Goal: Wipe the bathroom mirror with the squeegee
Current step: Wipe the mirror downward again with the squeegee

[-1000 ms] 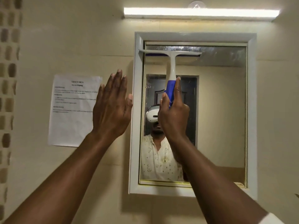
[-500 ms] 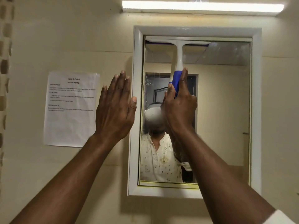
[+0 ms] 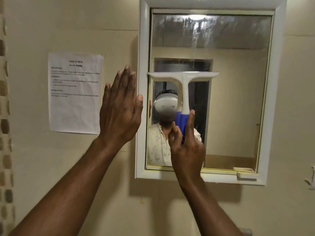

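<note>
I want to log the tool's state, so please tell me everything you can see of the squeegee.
The squeegee is T-shaped and looks like plastic: a wide white head, a white neck and a blue grip. It stands upright with the head level, set against the left half of the mirror, about mid-height, its left end near the white frame. The right hand holds the blue grip from below, one finger lying along it. The left hand does not touch it. Streaky film shows on the glass above the head.

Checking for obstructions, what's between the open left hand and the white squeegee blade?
Head view: only the mirror's white left frame edge separates the left hand from the blade.
</note>
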Motion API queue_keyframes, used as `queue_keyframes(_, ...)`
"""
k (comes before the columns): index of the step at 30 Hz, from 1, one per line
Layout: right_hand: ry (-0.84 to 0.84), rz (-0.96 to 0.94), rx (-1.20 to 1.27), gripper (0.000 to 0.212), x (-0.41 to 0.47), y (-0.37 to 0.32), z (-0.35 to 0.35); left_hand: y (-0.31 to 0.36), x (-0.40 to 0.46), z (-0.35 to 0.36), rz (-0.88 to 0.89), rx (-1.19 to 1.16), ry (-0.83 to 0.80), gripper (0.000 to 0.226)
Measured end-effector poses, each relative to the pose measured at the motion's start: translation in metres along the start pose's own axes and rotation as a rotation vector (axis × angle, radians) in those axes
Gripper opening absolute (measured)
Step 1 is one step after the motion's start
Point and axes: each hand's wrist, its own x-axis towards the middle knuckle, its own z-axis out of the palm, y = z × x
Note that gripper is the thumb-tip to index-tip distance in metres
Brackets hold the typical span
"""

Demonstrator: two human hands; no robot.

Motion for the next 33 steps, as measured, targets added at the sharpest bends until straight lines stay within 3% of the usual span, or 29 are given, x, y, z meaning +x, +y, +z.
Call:
queue_keyframes(10,-0.161,0.081,-0.042,0.07,-0.143,0.044,-0.016,0.002,-0.054,0.01,-0.056,-0.009,-0.095,0.057)
queue_keyframes(13,-0.174,0.091,-0.052,0.061,-0.171,0.052,-0.022,0.004,-0.064,0.013,-0.068,-0.002,-0.129,0.057)
queue_keyframes(17,-0.198,0.124,-0.075,0.05,-0.191,0.055,-0.031,0.01,-0.08,0.015,-0.079,-0.018,-0.158,0.057)
queue_keyframes(33,-0.296,0.217,-0.131,0.051,-0.222,0.053,-0.048,0.02,-0.152,0.019,-0.098,-0.03,-0.281,0.056)
